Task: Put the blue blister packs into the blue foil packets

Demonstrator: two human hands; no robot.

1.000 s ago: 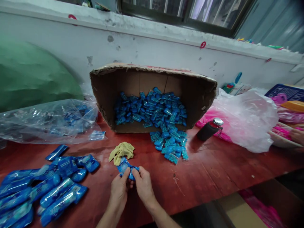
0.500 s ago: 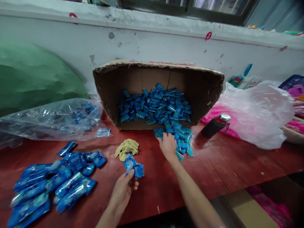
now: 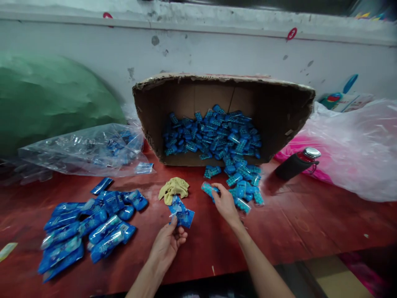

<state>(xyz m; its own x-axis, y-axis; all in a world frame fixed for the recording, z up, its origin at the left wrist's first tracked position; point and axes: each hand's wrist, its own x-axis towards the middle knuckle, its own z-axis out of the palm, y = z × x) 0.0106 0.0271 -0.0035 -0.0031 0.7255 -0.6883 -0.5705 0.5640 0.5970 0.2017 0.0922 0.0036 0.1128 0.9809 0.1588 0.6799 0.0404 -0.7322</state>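
Observation:
Between thumb and fingers, my left hand (image 3: 169, 240) pinches a blue printed packet (image 3: 185, 216) just in front of a crumpled yellow cloth (image 3: 174, 189). My right hand (image 3: 225, 203) is closed on a small blue item in clear wrap (image 3: 208, 189), at the left side of a spill of similar items (image 3: 245, 186). That spill runs out of a cardboard box (image 3: 276, 107) lying with its open side toward me, and many more wrapped blue items (image 3: 214, 132) are heaped inside. Filled blue packets (image 3: 105, 223) lie piled on the red table (image 3: 198, 256) at the left.
A clear plastic bag (image 3: 83, 153) with blue pieces lies left of the box, before a green rounded sheet (image 3: 52, 95). On the right are a dark bottle with a silver cap (image 3: 293, 163) and a white and pink plastic bag (image 3: 356, 145).
My right hand has drawn back slightly from the spilled items, now with one wrapped item in its fingers. My left hand still holds the packet. The camera view has shifted.

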